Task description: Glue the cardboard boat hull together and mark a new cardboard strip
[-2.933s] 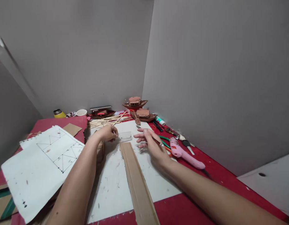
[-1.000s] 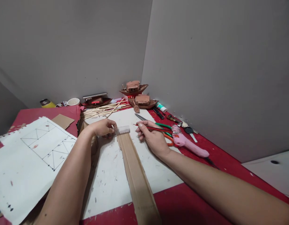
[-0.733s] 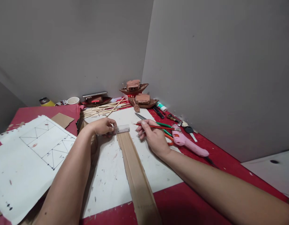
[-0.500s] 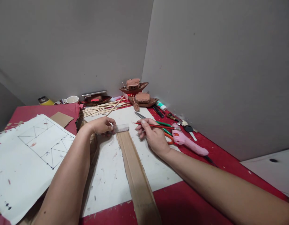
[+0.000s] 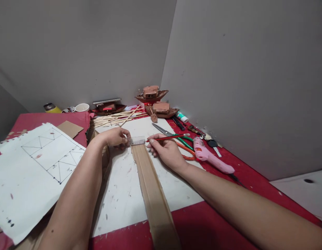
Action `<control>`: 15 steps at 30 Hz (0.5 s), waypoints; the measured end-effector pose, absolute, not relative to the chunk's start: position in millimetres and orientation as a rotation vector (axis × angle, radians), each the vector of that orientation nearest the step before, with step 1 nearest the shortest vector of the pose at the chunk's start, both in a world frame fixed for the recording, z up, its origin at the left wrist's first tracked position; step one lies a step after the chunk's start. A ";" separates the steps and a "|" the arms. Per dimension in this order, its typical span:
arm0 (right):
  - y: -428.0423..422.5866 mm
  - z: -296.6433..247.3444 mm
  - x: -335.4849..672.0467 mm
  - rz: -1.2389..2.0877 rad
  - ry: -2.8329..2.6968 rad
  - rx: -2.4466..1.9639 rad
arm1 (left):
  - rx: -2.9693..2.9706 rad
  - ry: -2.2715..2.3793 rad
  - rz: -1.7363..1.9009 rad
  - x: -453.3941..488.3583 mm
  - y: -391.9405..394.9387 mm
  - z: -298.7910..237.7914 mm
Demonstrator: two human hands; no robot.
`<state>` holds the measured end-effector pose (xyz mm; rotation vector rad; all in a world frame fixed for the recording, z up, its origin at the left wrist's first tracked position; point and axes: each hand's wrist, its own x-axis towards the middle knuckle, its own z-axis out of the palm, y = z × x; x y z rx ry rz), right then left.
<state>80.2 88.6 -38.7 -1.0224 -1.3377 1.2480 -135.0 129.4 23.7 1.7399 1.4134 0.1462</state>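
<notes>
A long cardboard strip (image 5: 152,187) lies lengthwise on a white sheet (image 5: 121,198). Across its far end sits a short clear ruler (image 5: 138,141). My left hand (image 5: 118,137) pinches the ruler's left end between thumb and fingers. My right hand (image 5: 166,151) is closed around a red pencil (image 5: 167,137), whose tip is at the ruler's right end; whether it touches the cardboard I cannot tell. Behind the right hand lie scissors (image 5: 163,130) with green and orange handles, partly hidden by the hand and pencil.
A pink glue gun (image 5: 215,161) and keys (image 5: 212,143) lie at right. Thin wooden sticks (image 5: 111,118) and model boats (image 5: 162,109) stand towards the back walls. At left, a paper with a line drawing (image 5: 27,180) rests near a red box (image 5: 54,119) and paper cup (image 5: 82,107).
My right hand has moved left, bringing the pencil tip from beyond the ruler to its right end. My left hand still holds the ruler. The view has shifted slightly.
</notes>
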 end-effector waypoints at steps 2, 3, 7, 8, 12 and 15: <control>89.8 -38.8 77.9 1.262 -1.365 -1.031 | 1.736 1.421 0.156 -134.9 129.1 23.0; 90.4 -39.4 76.9 1.265 -1.378 -1.035 | 1.732 1.425 0.161 -134.8 128.9 22.6; 92.1 -44.0 73.8 1.278 -1.406 -1.047 | 1.718 1.440 0.173 -133.5 127.2 22.8; 92.1 -45.2 73.2 1.281 -1.408 -1.051 | 1.718 1.442 0.172 -133.0 126.8 23.2; 91.7 -48.1 70.9 1.282 -1.423 -1.071 | 1.720 1.450 0.161 -131.6 125.7 24.0; 91.6 -48.4 70.3 1.282 -1.436 -1.077 | 1.716 1.458 0.146 -131.1 125.7 24.1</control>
